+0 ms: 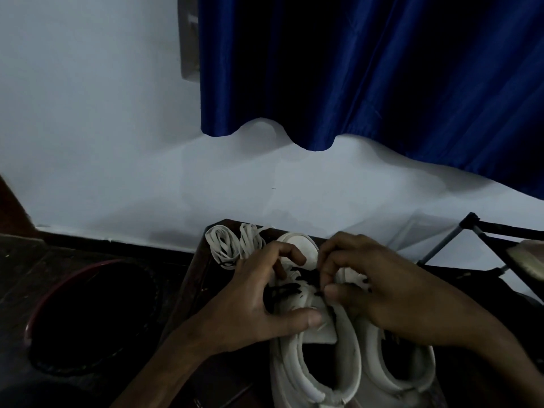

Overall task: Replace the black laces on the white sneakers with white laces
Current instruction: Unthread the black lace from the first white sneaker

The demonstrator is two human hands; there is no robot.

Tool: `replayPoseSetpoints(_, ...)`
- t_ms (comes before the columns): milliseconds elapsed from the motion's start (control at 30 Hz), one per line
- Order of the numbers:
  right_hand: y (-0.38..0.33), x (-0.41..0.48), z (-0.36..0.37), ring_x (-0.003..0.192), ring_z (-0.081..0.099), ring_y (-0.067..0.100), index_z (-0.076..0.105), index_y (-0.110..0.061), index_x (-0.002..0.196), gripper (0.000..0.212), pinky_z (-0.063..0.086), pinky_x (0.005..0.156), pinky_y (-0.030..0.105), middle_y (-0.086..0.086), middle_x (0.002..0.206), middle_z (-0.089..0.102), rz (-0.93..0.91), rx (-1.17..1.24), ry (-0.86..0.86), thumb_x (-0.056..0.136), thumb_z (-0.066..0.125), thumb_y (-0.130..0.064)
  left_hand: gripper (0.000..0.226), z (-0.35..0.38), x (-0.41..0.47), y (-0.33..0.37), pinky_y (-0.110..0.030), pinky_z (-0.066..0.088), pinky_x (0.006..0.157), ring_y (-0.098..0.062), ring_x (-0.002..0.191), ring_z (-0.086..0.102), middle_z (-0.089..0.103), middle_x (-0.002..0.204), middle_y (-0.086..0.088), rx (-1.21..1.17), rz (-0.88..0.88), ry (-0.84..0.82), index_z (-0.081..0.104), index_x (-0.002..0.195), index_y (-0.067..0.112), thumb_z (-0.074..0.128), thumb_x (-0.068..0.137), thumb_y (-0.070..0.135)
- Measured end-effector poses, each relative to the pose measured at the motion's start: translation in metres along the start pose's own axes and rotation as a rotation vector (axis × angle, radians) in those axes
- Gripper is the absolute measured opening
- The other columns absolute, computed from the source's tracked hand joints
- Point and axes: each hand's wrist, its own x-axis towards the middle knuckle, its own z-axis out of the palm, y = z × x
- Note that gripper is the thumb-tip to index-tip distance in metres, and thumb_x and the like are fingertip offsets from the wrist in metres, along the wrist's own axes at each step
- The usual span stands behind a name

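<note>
Your left grip (259, 293) wraps round the front of the left sneaker (321, 334), with your thumb pressed on its tongue. Your right grip (368, 290) pinches the black lace (303, 276) between thumb and fingers, just beside your left fingers. The right sneaker (371, 366) stands touching the left one, under your right wrist. Both toes point at the far edge of the counter (197, 278). The white laces (232, 245) lie bundled at the far left corner, just past your left grip.

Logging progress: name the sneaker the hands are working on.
The left-side sneaker, nearer the white laces: the left hand grips it, the right hand pinches its black lace. The other sneaker lies alongside.
</note>
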Motion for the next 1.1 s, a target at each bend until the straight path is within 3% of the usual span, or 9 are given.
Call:
replayPoseSetpoints(133, 0.02, -0.01, -0.024, 0.1, 0.058, 0.006, 0.065, -0.031, 0.081, 0.019, 0.046, 0.087, 0.027, -0.013, 0.102, 0.058, 0.126, 0.258, 0.198, 0.092, 0.061, -0.016, 0.068, 0.0, 0.0, -0.003, -0.041, 0.044, 0.1, -0.014, 0.119, 0.048, 0.051, 0.12, 0.013, 0.042, -0.012, -0.007, 0.046, 0.126, 0.04, 0.075, 0.069, 0.061)
replayPoseSetpoints(233, 0.037, -0.019, -0.036, 0.103, 0.056, -0.003, 0.064, -0.04, 0.084, 0.017, 0.044, 0.09, 0.023, -0.021, 0.106, 0.058, 0.204, 0.105, 0.342, 0.088, 0.064, -0.023, 0.067, 0.001, -0.001, -0.003, -0.037, 0.045, 0.098, -0.011, 0.114, 0.049, 0.048, 0.112, 0.016, 0.049, -0.02, -0.004, 0.046, 0.124, 0.043, 0.074, 0.067, 0.062)
replayPoseSetpoints(367, 0.012, -0.011, -0.018, 0.117, 0.043, -0.011, 0.066, -0.042, 0.096, 0.01, 0.036, 0.096, 0.014, -0.029, 0.123, 0.049, 0.135, -0.025, 0.198, 0.088, 0.063, -0.036, 0.072, 0.001, 0.0, -0.005, -0.044, 0.044, 0.1, -0.019, 0.122, 0.049, 0.052, 0.125, 0.01, 0.011, -0.003, -0.005, 0.045, 0.13, 0.035, 0.077, 0.07, 0.059)
replayPoseSetpoints(500, -0.006, -0.001, 0.015, 0.129, 0.026, -0.006, 0.065, -0.04, 0.103, 0.025, 0.035, 0.107, 0.033, -0.031, 0.137, 0.039, 0.067, -0.169, 0.023, 0.093, 0.044, -0.05, 0.073, 0.002, 0.001, -0.004, -0.046, 0.044, 0.102, -0.022, 0.127, 0.048, 0.052, 0.133, 0.007, -0.031, 0.013, -0.008, 0.045, 0.132, 0.029, 0.079, 0.072, 0.054)
replayPoseSetpoints(600, -0.004, 0.001, 0.02, 0.121, 0.031, -0.004, 0.062, -0.039, 0.098, 0.037, 0.038, 0.103, 0.037, -0.03, 0.128, 0.043, 0.055, -0.198, 0.018, 0.084, 0.032, -0.055, 0.074, 0.002, 0.001, -0.005, -0.047, 0.043, 0.103, -0.023, 0.128, 0.048, 0.052, 0.134, 0.007, -0.037, 0.017, -0.012, 0.045, 0.133, 0.027, 0.078, 0.072, 0.054)
replayPoseSetpoints(667, -0.001, 0.004, 0.019, 0.112, 0.039, -0.003, 0.061, -0.038, 0.086, 0.027, 0.042, 0.096, 0.036, -0.028, 0.116, 0.047, 0.038, -0.11, 0.021, 0.081, 0.04, -0.053, 0.074, 0.001, 0.0, -0.006, -0.047, 0.042, 0.104, -0.024, 0.129, 0.047, 0.051, 0.135, 0.007, -0.037, 0.017, -0.008, 0.045, 0.134, 0.028, 0.078, 0.073, 0.054)
replayPoseSetpoints(800, 0.015, 0.001, -0.007, 0.098, 0.056, 0.003, 0.065, -0.027, 0.074, 0.017, 0.043, 0.087, 0.018, -0.016, 0.102, 0.055, 0.13, 0.135, 0.305, 0.09, 0.062, -0.023, 0.069, 0.0, 0.0, -0.004, -0.046, 0.043, 0.102, -0.018, 0.126, 0.047, 0.051, 0.13, 0.011, -0.009, 0.015, -0.016, 0.045, 0.13, 0.034, 0.076, 0.072, 0.057)
replayPoseSetpoints(933, 0.035, -0.019, -0.043, 0.095, 0.053, -0.009, 0.063, -0.03, 0.08, 0.019, 0.041, 0.079, 0.018, -0.022, 0.104, 0.054, 0.255, 0.19, 0.606, 0.092, 0.059, -0.016, 0.064, 0.0, -0.001, -0.004, -0.04, 0.042, 0.101, -0.013, 0.118, 0.047, 0.049, 0.119, 0.017, 0.037, 0.012, -0.001, 0.047, 0.124, 0.038, 0.074, 0.07, 0.059)
replayPoseSetpoints(1100, 0.03, -0.02, -0.041, 0.11, 0.05, -0.007, 0.064, -0.041, 0.101, 0.017, 0.044, 0.1, 0.03, -0.026, 0.125, 0.051, 0.239, 0.008, 0.374, 0.085, 0.062, -0.037, 0.065, 0.001, -0.001, -0.004, -0.039, 0.043, 0.1, -0.013, 0.118, 0.048, 0.049, 0.116, 0.017, 0.041, 0.015, 0.014, 0.047, 0.124, 0.038, 0.074, 0.069, 0.061)
